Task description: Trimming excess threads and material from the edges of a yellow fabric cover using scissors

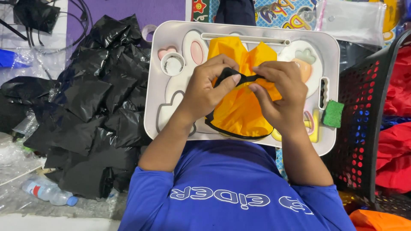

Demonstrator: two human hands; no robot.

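The orange cloth (240, 109) lies bunched on the lap tray (329, 47) in front of me, gathered at its upper middle and fanning out above and below that pinch. A black strap (239, 78) crosses the gathered point; it appears to belong to the black trim that edges the cloth's lower hem. My judgement: the gathering is done and the strap is laid across it, but it does not look fastened yet, since both ends are in my grip and no knot shows.

My left hand (205, 87) is closed on the strap's left end, thumb pressed along it. My right hand (280, 90) pinches the right end between thumb and fingertips, with cloth caught beneath.

The tray is pale, with rabbit and carrot pictures and a small round cup well (173, 64). A green sponge (333, 114) sits at its right edge. To my left lies a heap of black plastic bags (96, 107) and a water bottle (48, 191); to my right stands a dark mesh basket (364, 111) holding red cloth (398, 128).
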